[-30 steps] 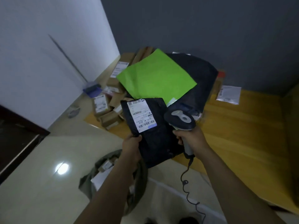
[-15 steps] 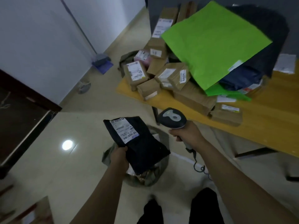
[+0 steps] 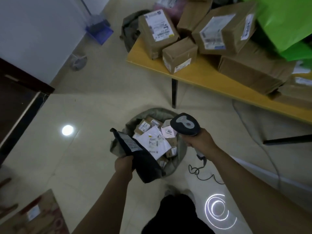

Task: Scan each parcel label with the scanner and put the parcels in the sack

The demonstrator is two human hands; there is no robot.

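My left hand grips a dark soft parcel by its near edge, tilted edge-on over the left rim of the open grey sack on the floor; its white label faces right. The sack holds several small boxes and white mailers. My right hand holds the grey handheld scanner by its handle, just right of the sack, with the head above the sack's right rim. The scanner's coiled cable trails on the floor.
A yellow table at upper right carries several cardboard parcels and a green mailer. A black table leg stands behind the sack. A blue dustpan lies by the wall; a dark door is at left. A box sits at lower left.
My view has tipped down from the table to the floor. My left hand has lowered the dark parcel from scanner height to the sack's rim and turned it edge-on. The scanner has moved down beside the sack.
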